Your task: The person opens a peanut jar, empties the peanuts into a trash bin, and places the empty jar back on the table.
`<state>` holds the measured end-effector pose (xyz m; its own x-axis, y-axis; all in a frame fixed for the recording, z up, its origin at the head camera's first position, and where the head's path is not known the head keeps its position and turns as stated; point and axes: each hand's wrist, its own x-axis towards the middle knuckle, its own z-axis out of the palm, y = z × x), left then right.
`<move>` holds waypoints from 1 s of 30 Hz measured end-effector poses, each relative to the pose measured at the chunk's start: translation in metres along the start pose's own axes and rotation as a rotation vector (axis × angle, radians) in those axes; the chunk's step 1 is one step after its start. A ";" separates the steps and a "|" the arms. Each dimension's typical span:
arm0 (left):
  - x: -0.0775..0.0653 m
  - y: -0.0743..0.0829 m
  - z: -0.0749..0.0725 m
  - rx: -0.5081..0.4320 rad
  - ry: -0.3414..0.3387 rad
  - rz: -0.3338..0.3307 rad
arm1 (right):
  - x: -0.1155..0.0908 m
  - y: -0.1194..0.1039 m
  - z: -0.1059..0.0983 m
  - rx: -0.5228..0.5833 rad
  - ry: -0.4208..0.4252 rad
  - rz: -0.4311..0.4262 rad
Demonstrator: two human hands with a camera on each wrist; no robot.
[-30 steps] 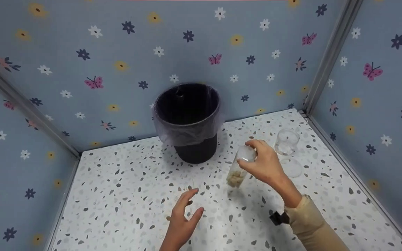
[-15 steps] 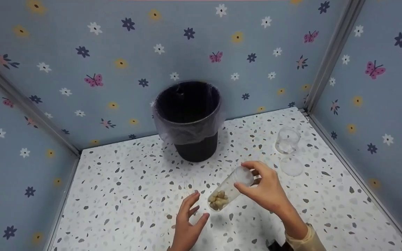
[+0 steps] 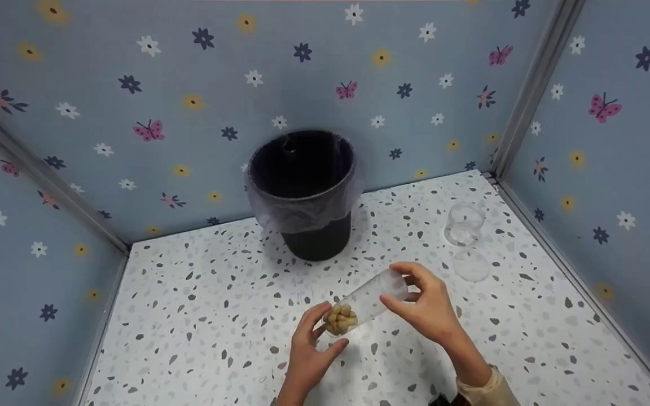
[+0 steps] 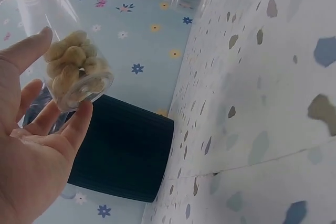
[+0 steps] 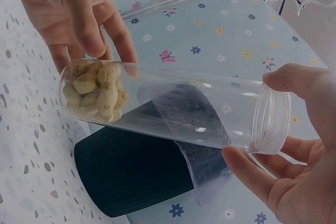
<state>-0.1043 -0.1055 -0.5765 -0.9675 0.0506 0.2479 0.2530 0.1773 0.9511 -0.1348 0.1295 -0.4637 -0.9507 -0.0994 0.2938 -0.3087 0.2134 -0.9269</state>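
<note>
A clear cylindrical jar point(image 5: 184, 106) is held tilted above the floor, its capped end to the right and higher. Unshelled peanuts point(image 5: 100, 90) are gathered at its low end. My right hand point(image 3: 429, 310) grips the jar round its frosted lid point(image 5: 273, 121), thumb on one side and fingers on the other. At the base, my left hand point(image 3: 312, 352) has its thumb and fingers spread on either side of the jar, fingers loosely bent. The left wrist view shows a fingertip point(image 4: 81, 114) at the jar's bottom rim; whether the thumb presses on it is unclear.
Behind the hands stands a black bin point(image 3: 316, 239) with a translucent liner point(image 3: 302, 214). To the right are a clear empty-looking jar point(image 3: 464, 225) and a clear round disc point(image 3: 470, 266) on the speckled white surface point(image 3: 201, 310). Flower-patterned walls point(image 3: 189, 84) enclose it.
My right hand has brought the jar down and left, tilting it from steep to more sideways. Its peanut end is now between the left hand's thumb and fingers; the left hand has shifted slightly right.
</note>
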 end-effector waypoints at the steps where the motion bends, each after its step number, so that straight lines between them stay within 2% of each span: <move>1: 0.004 -0.002 0.000 -0.001 0.001 0.021 | 0.002 0.006 0.000 0.019 0.000 0.004; 6: 0.018 -0.009 -0.002 -0.023 0.015 0.071 | 0.010 0.019 -0.002 0.153 -0.017 0.023; 11: 0.025 -0.012 -0.001 -0.035 0.045 0.096 | 0.016 0.024 -0.002 0.213 -0.029 0.060; 15: 0.027 -0.001 -0.002 -0.044 0.059 0.136 | 0.022 0.027 0.001 0.219 -0.041 0.086; 18: 0.025 0.006 -0.004 -0.046 0.073 0.141 | 0.023 0.030 0.004 0.185 -0.061 0.092; 21: 0.025 0.006 -0.006 -0.036 0.088 0.142 | 0.026 0.031 0.006 0.020 -0.002 0.055; 24: 0.025 0.007 -0.008 -0.014 0.093 0.156 | 0.030 0.025 0.006 -0.268 0.146 0.017; 26: 0.026 0.008 -0.009 -0.006 0.096 0.152 | 0.034 0.018 0.005 -0.462 0.206 0.047; 28: 0.027 0.008 -0.009 0.001 0.102 0.147 | 0.039 0.012 0.004 -0.604 0.174 0.106; 30: 0.028 0.008 -0.009 0.003 0.111 0.144 | 0.044 0.005 0.003 -0.690 0.080 0.174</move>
<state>-0.1289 -0.1120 -0.5602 -0.9159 -0.0333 0.4001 0.3884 0.1786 0.9040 -0.1784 0.1228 -0.4557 -0.9789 0.0583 0.1960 -0.0753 0.7885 -0.6104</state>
